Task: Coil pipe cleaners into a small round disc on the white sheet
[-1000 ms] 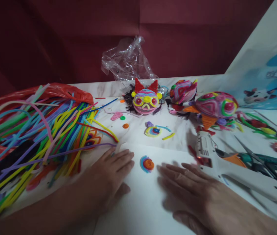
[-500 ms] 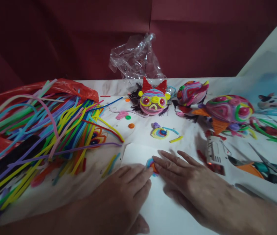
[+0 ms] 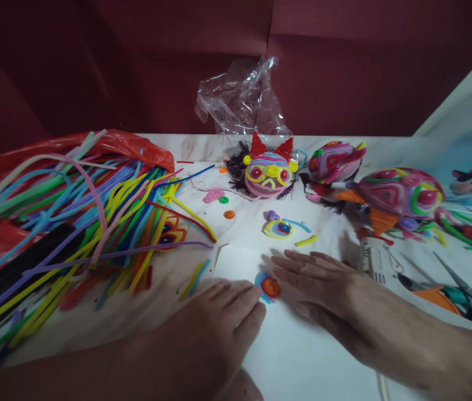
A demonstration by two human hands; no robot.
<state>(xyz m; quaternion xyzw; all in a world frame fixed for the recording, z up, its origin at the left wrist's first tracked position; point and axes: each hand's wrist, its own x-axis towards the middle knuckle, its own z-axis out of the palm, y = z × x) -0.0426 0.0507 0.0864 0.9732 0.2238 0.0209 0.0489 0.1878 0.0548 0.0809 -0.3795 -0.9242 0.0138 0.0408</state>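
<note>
My left hand (image 3: 215, 328) lies flat on the white sheet (image 3: 298, 356), fingers stretched out, holding nothing. My right hand (image 3: 323, 284) lies flat too, its fingers pointing left. Between the fingertips of both hands sits a small coiled spiral of pipe cleaner (image 3: 268, 286), orange in the middle with blue and pink round it. Both sets of fingertips are right beside it; I cannot tell whether they touch it.
A big heap of coloured pipe cleaners (image 3: 73, 223) on a red bag (image 3: 106, 146) fills the left. At the back stand pipe-cleaner balls (image 3: 268, 172) (image 3: 336, 160) (image 3: 401, 194) and a clear bag (image 3: 240, 100). A white glue gun (image 3: 375, 259) and scissors (image 3: 461, 292) lie right. Another spiral (image 3: 280, 228) lies mid-table.
Both hands came together around the small spiral, the left one sliding right and back towards me. The camera view shifted left, so the objects sit further right in the picture.
</note>
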